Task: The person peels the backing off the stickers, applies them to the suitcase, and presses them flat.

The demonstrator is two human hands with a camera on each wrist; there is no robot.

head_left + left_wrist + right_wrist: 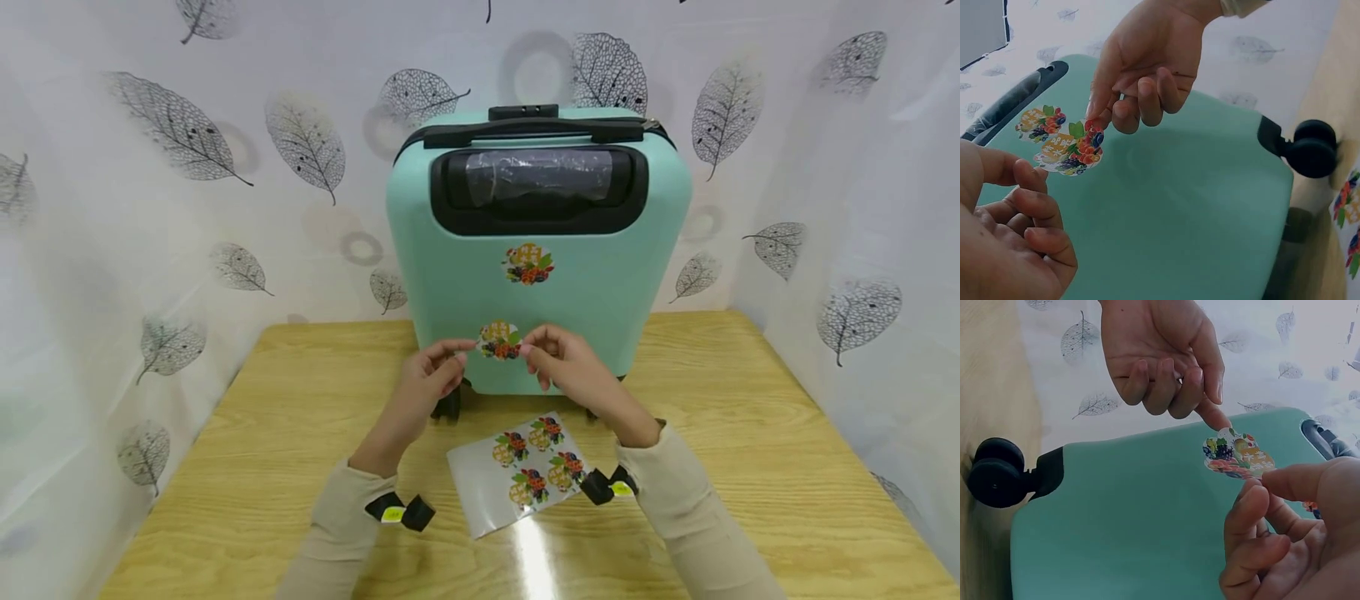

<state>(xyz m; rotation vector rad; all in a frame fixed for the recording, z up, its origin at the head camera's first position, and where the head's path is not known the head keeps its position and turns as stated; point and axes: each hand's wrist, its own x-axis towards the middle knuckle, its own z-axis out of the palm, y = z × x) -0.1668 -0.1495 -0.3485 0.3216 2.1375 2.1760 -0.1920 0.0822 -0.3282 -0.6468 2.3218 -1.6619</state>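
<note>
A round fruit-print sticker [499, 341] is held in front of the lower part of a mint-green suitcase [592, 283]. My right hand [572, 364] pinches its right edge between thumb and index finger, its other fingers loosely bent. On the opposite edge, the index fingertip of my left hand [420, 387] touches the sticker, with the thumb a little apart from it. The left wrist view shows the sticker [1072, 153] spanning the space between both hands. Another such sticker [528, 264] lies on the suitcase, under its black handle recess.
On the wooden table [322, 400], a sticker sheet [480, 483] with several fruit-print stickers lies between my forearms. The suitcase stands behind, on black wheels [447, 404]. A leaf-patterned white curtain [315, 50] hangs behind and at the sides.
</note>
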